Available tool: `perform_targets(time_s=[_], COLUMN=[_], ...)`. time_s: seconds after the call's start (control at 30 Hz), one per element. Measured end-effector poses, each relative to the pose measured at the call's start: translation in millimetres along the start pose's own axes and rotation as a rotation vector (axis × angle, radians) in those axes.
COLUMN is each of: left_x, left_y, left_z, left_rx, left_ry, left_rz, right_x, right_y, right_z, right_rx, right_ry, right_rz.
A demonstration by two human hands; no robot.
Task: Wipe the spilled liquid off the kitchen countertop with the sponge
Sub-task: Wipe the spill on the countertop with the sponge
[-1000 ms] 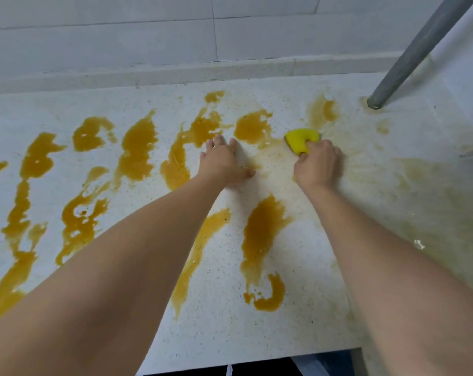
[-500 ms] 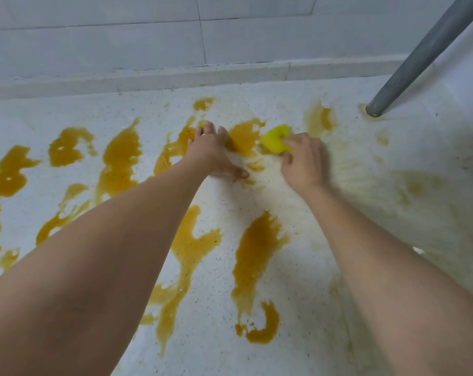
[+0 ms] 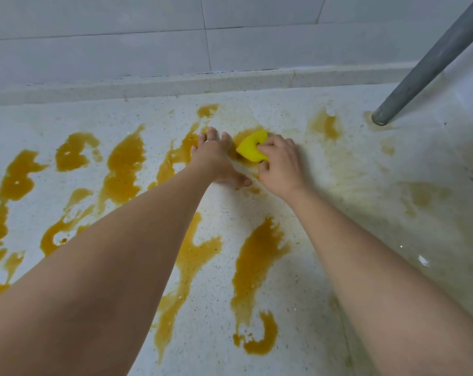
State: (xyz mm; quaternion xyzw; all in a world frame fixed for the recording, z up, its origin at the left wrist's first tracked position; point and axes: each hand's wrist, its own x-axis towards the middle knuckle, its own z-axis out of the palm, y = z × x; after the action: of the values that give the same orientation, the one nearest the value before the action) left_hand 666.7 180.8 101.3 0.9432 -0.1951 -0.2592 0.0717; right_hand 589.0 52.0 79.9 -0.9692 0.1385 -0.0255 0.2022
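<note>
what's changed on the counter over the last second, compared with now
The right hand, gripping the yellow sponge, slid it leftward across the countertop into the orange puddle beside the left hand, leaving a pale smear behind. Nothing was taken up or let go. The left hand stays flat on the counter, and the other orange spills remain unwiped.

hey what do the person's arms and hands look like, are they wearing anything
Both forearms are bare, with no sleeves in view, and neither hand wears a glove. The left hand seems to have a thin pale ring on one finger, too small to be sure. The right hand shows no ring, watch or bracelet.
</note>
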Motion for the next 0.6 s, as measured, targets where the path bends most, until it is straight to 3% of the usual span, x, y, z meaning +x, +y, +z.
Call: perform_targets(time_s=[0.03, 0.17, 0.33, 0.5, 0.6], left_x=[-1, -1, 2, 2, 3], left_y=[-1, -4, -5, -7, -7], left_z=[0, 2, 5, 5, 6], left_rx=[-0.001, -0.006, -0.022, -0.033, -0.048], left_ry=[0.000, -0.007, 0.017, 0.003, 0.018], left_rz=[0.004, 0.011, -0.001, 0.008, 0.003], right_x=[2, 20, 4, 33, 24], right_y=[5, 27, -15, 7, -22], right_z=[-3, -12, 12, -8, 11], right_rx=[-0.023, -0.035, 0.027, -0.101, -0.028], right_ry=[0.012, 0.126, 0.010, 0.082, 0.002], right_rz=[0.004, 0.358, -0.059, 0.255, 0.090])
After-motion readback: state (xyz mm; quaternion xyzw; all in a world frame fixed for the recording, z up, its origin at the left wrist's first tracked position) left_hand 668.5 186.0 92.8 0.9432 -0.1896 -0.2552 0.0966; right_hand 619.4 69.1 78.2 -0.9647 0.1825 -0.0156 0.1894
